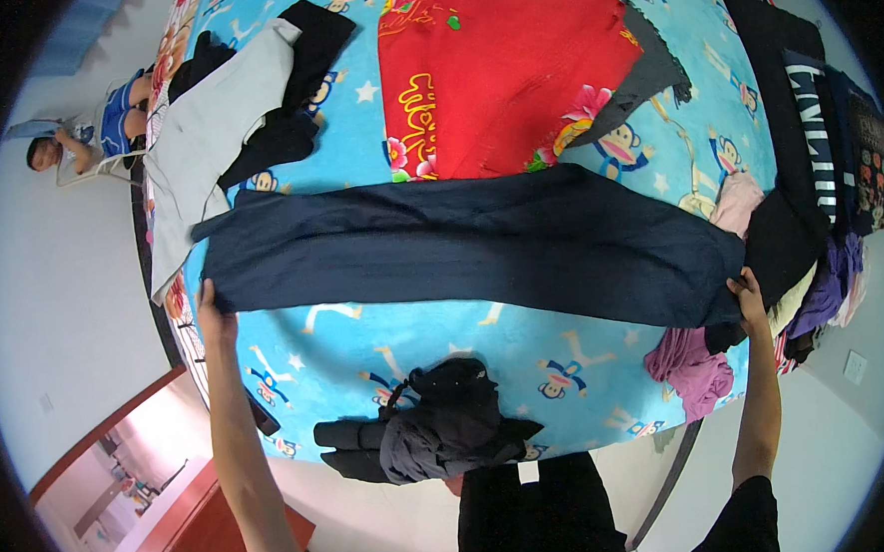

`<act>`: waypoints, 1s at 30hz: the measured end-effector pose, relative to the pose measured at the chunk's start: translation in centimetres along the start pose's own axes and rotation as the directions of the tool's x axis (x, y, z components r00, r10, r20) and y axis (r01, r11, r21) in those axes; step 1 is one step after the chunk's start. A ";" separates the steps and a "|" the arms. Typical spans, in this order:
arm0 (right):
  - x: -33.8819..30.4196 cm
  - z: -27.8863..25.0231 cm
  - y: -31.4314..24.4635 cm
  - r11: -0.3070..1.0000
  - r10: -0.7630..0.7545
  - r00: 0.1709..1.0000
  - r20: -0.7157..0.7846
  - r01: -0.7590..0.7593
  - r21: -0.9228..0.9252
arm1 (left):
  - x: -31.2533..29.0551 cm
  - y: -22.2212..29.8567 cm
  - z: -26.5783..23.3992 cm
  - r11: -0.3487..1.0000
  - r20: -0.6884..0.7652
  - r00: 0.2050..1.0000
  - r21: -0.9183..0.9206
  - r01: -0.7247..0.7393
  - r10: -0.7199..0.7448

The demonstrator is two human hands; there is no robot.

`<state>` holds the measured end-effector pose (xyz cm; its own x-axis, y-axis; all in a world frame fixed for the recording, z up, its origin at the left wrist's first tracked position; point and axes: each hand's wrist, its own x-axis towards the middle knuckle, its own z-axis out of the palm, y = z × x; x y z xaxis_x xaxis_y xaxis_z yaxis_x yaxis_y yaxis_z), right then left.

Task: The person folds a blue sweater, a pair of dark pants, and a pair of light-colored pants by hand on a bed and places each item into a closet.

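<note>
A pair of dark navy trousers (470,245) lies stretched lengthwise across the bed, its legs laid together. At its left end, my left hand (214,313) pinches the near corner by the hem. My right hand (749,295) grips the near corner at the opposite, wider end, with the fingers partly under the cloth. Beyond the trousers is a red floral cloth (501,73), partly over a dark grey fringed piece (642,81). The trousers' left end meets a light grey garment (219,128). Nearest me, a crumpled black garment (439,416) lies at the bed's front edge.
A light blue blanket (346,351) with cartoon monkeys covers the bed. Black clothes (300,134) lie far left. A mauve garment (692,368) and folded clothes pile (841,155) line the right side. Another person (90,139) sits on a chair beyond the left edge.
</note>
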<state>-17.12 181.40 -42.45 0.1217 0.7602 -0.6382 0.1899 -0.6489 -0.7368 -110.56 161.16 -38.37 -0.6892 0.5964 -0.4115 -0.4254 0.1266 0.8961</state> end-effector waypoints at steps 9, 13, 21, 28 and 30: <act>0.3 1.1 -0.1 0.994 0.081 0.997 0.014 -0.080 -0.075 | 4.3 -2.6 4.0 0.546 -0.003 1.000 0.838 0.007 -0.008; 1.2 -0.4 1.0 0.981 0.139 0.980 -0.143 -0.156 -0.116 | 5.6 -2.9 6.8 0.662 -0.145 0.982 0.726 0.187 -0.119; 0.5 -0.6 -0.2 0.977 0.146 0.981 -0.126 -0.164 -0.139 | 0.2 2.4 10.5 0.641 0.266 0.961 0.727 -0.248 0.072; -5.0 3.5 -6.4 0.967 0.026 0.998 -0.049 -0.038 -0.252 | -8.7 6.3 11.9 0.524 0.524 0.851 0.720 -0.456 0.021; -6.9 1.4 -7.3 0.917 -0.262 0.948 0.178 0.302 -0.261 | -11.6 7.0 12.2 0.358 0.589 0.808 0.749 -0.557 0.023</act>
<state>-20.77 180.86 -32.95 -0.1075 0.8857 -0.4517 0.4651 -0.3568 -0.8102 -98.40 164.80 -25.27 -0.2214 0.9516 -0.2134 0.6707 0.3074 0.6750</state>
